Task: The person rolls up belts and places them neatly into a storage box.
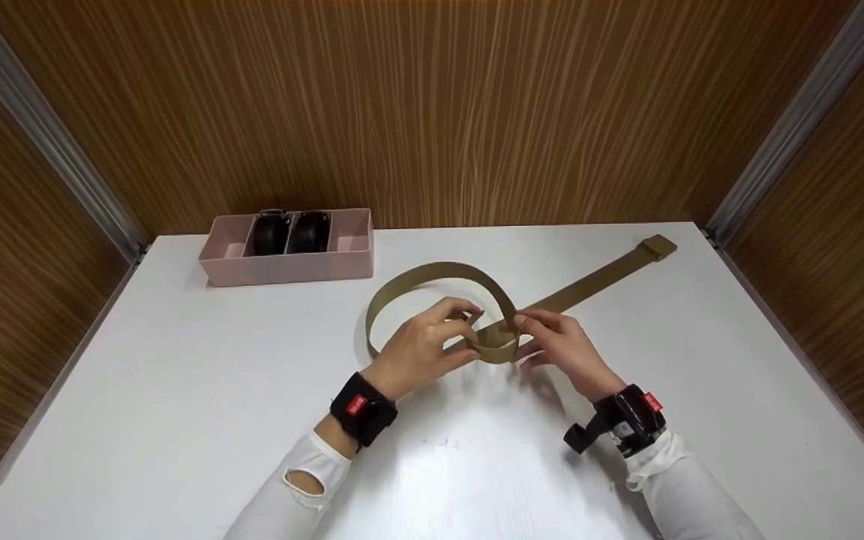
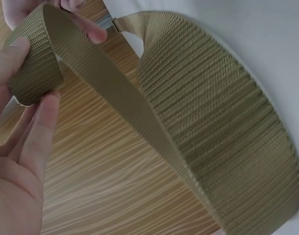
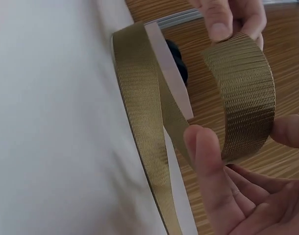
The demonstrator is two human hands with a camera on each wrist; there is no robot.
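Observation:
An olive-tan webbing belt (image 1: pixel 439 268) makes a wide loop on the white table, and one end of it curls into a small loop in front. My left hand (image 1: pixel 424 341) pinches the small loop's end between thumb and fingers. At the loop's right side, my right hand (image 1: pixel 571 352) holds the strap with thumb and fingertips. The belt's other part runs to the back right and ends in a buckle (image 1: pixel 657 247). In the left wrist view the curled webbing (image 2: pixel 34 58) stands off the table, between both hands.
At the back left stands a pink divided box (image 1: pixel 289 268). Two black rolled belts (image 1: pixel 271 234) sit in its middle compartments; its outer compartments show bare pink. Wood-grain panels (image 1: pixel 432 112) enclose the white table (image 1: pixel 177 390) at the back and sides.

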